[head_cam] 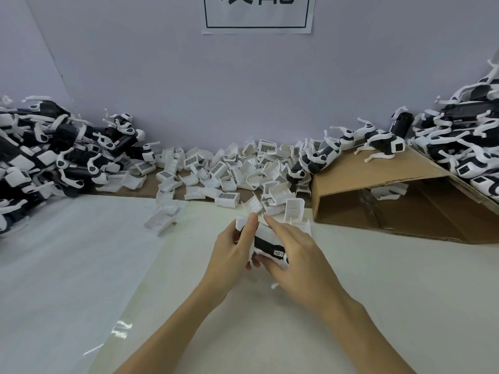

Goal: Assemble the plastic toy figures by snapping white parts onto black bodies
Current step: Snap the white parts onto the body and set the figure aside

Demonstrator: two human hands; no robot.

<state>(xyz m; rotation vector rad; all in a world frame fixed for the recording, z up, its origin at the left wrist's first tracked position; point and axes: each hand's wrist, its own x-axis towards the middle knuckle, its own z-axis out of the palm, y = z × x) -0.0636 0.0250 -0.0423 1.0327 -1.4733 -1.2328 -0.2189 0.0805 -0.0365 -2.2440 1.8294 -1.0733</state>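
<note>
- Pale lilac wall panels [189,76] back a white worktable [378,306], with a printed paper sign [258,14] pinned at the panel's top edge.
- Loose white ribbed plastic shell parts [216,171] lie heaped along the table's far edge; piles of black-and-white toy figures fill its far left corner [48,157] and far right corner [464,147], where some rest on a folded brown cardboard flap [405,171].
- Near the table's middle, the left hand [232,255] curls round the white front end of a black toy body with white fittings [267,245], thumb pressed on top.
- The right hand [294,260] cradles the body's other end, fingers curled beneath and forefinger stretched toward the white part.
- Likely step: seating the white part. Line its edges squarely with the body, press evenly with both thumbs, and keep the thin white limbs clear of the squeeze.
</note>
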